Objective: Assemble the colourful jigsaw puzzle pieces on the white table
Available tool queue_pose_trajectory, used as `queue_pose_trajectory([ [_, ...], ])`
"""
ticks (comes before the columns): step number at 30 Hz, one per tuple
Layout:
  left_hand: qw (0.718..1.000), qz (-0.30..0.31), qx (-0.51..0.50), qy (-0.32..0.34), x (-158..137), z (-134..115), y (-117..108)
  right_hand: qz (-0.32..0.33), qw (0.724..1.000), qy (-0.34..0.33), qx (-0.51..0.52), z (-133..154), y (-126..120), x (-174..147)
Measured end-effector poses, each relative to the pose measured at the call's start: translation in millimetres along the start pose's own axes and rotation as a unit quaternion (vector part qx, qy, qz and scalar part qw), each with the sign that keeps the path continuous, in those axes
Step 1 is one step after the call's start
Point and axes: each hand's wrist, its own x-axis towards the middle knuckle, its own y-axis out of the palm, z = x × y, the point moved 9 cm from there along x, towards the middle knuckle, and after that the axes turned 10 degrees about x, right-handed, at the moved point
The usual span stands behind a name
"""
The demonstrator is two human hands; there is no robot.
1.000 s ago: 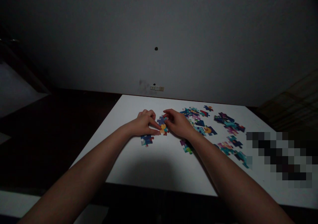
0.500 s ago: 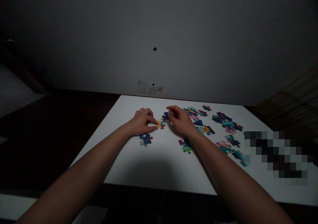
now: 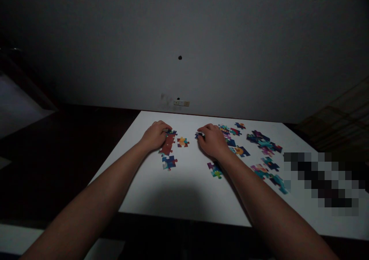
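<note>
Nearest on the worktop, a purple-and-green piece is lying by the right forearm; an inward elbow swing could be knocking it askew. A blue piece is lying just short of a red-brown strip. An orange piece is sitting loose between the hands. The right hand is narrowly pinching a dark piece, which a slack grip could be dropping. The left hand is touching the strip's far end; whether it's gripping, I cannot tell. Dragging sideways could be shifting the strip.
</note>
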Motion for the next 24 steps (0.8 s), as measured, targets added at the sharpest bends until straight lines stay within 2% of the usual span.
queue_pose_trajectory([
  [6,0.998,0.050,0.020,0.021,-3,-4,14,0.081,0.992,-0.096,0.001,39,17,-10],
  [13,0.992,0.112,0.052,0.002,-6,-2,21,0.100,0.991,-0.090,0.009,45,27,-12],
  [24,0.996,0.069,0.051,0.007,-7,-8,16,0.090,0.993,-0.073,0.029,54,26,-9],
])
